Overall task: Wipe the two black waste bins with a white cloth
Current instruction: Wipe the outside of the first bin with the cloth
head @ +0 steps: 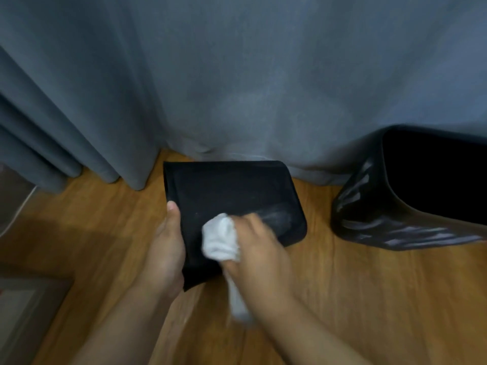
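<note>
A black waste bin [226, 191] lies tipped in the middle, its flat base turned up toward me. My left hand [166, 248] grips its left edge, thumb on top. My right hand [258, 248] holds a bunched white cloth [220, 237] and presses it against the bin's base near the lower right corner; a tail of cloth hangs below my wrist. A second black waste bin [411, 196] stands upright at the right, its opening dark and its ribbed side glossy.
Grey curtains [237, 75] hang across the whole back and drape onto the wooden floor [355, 299] behind both bins. A white cable [21, 206] runs at the far left, and a pale flat object [23, 312] lies at the lower left.
</note>
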`<act>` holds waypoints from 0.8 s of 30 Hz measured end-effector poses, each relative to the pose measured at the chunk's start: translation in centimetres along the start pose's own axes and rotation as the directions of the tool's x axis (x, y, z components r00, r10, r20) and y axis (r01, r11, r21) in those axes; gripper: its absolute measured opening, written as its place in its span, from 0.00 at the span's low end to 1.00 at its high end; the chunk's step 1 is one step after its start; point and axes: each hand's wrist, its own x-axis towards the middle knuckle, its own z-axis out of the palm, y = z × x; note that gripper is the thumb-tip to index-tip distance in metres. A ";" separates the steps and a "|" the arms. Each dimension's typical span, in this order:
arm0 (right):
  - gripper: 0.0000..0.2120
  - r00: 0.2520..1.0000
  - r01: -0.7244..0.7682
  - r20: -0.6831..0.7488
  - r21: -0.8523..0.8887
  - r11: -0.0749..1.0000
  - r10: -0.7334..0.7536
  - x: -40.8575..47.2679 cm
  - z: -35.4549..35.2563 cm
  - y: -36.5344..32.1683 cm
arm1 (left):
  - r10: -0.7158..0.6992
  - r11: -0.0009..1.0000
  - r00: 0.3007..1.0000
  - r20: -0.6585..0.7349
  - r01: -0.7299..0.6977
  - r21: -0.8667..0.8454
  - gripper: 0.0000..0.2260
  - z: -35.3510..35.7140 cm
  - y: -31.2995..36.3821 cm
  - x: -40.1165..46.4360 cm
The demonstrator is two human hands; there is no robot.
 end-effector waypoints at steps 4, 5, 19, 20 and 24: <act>0.16 0.952 -0.302 -0.059 -0.028 0.953 0.300 1.8 -1.5 4.3 | 0.047 0.999 0.999 0.015 -0.047 -0.018 0.23 0.5 0.1 0.1; 0.15 0.953 -0.293 -0.091 -0.027 0.956 0.290 2.0 -1.6 4.0 | 0.043 0.999 0.999 0.021 -0.043 -0.017 0.23 0.7 0.3 0.1; 0.16 0.988 -0.143 -0.059 -0.014 0.990 0.142 1.7 -0.5 1.3 | -0.045 0.994 0.999 0.018 0.047 -0.103 0.26 0.6 0.0 0.3; 0.16 0.994 -0.109 -0.020 0.012 0.994 0.109 1.4 -0.4 0.6 | -0.050 0.994 0.999 0.023 0.052 -0.096 0.26 0.6 0.2 0.4; 0.16 0.993 0.097 0.062 0.099 0.990 -0.103 -1.1 0.0 -1.9 | -0.146 0.978 0.987 0.060 0.153 -0.143 0.28 0.7 0.7 0.4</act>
